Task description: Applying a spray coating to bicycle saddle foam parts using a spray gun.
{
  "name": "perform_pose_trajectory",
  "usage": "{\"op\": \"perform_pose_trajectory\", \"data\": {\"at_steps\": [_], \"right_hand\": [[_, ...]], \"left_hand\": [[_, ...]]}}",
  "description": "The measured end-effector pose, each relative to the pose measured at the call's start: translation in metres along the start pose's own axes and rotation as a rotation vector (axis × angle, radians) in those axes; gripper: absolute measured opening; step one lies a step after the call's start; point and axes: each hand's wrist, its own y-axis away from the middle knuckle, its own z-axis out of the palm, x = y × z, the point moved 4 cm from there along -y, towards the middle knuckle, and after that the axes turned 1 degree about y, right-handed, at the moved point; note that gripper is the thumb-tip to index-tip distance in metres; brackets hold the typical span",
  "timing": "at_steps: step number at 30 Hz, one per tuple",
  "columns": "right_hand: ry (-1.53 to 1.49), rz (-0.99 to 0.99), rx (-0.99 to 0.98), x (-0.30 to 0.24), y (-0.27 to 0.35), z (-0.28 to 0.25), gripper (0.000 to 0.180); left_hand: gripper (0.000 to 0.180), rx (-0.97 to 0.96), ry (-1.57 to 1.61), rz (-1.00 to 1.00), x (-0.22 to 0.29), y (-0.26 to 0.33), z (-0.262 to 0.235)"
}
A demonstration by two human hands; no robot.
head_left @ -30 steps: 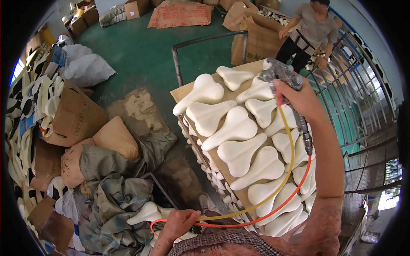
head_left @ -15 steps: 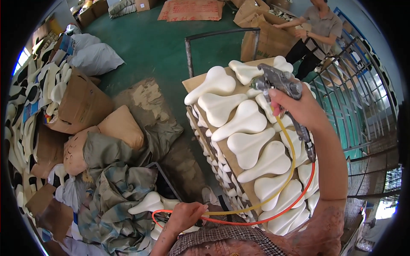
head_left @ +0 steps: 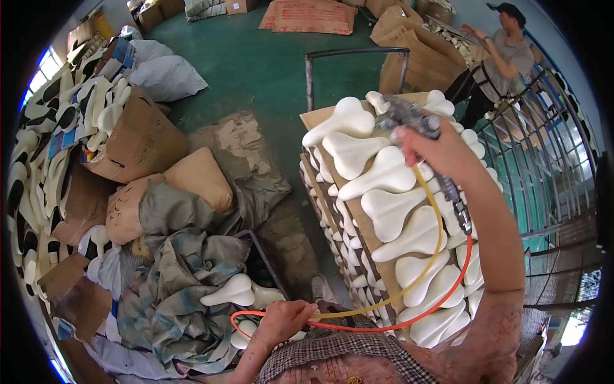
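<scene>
Spray gun: a metal spray gun (head_left: 404, 116) is gripped in the right hand (head_left: 441, 150), above the far end of the stack, at about 1 o'clock in the view.
Axis: its long axis runs roughly 3 to 9 o'clock, with the nozzle pointed toward 9 o'clock, at the white foam saddle shapes (head_left: 384, 176).
Hoses: a yellow hose (head_left: 430, 265) and a red hose (head_left: 451, 291) are trailed from the gun down along the right forearm toward 6 o'clock.
Left hand: the left hand (head_left: 284, 320) is closed around the hose loops low at 6 o'clock, beside a loose white saddle piece (head_left: 233, 291).
Surface: the saddles are laid in layers on cardboard sheets (head_left: 361, 221), forming a tall stack.
Room: a green floor (head_left: 256, 64) is seen beyond, with cardboard boxes (head_left: 137, 137), stuffed sacks (head_left: 195, 179) and crumpled cloth (head_left: 185, 281) at 9 o'clock; another person (head_left: 495, 61) is seen at 1 o'clock by a metal railing (head_left: 543, 160).
Change: compared with half a second ago, the gun is carried slightly farther from the stack's near end, and the view is shifted a little leftward.
</scene>
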Motion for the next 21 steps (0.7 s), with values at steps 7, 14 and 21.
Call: {"op": "perform_pose_trajectory", "data": {"at_steps": [7, 14, 21], "right_hand": [[-0.051, -0.085, 0.086, -0.007, 0.006, -0.012, 0.020], [0.019, -0.019, 0.211, 0.005, 0.013, -0.033, 0.021], [0.005, -0.015, 0.329, 0.043, 0.006, -0.069, 0.024]], "left_hand": [[0.033, -0.025, -0.012, -0.054, -0.002, 0.006, -0.003], [0.035, -0.069, -0.040, -0.054, -0.007, 0.000, 0.007], [0.036, -0.156, -0.006, -0.096, 0.003, -0.014, 0.016]]}}
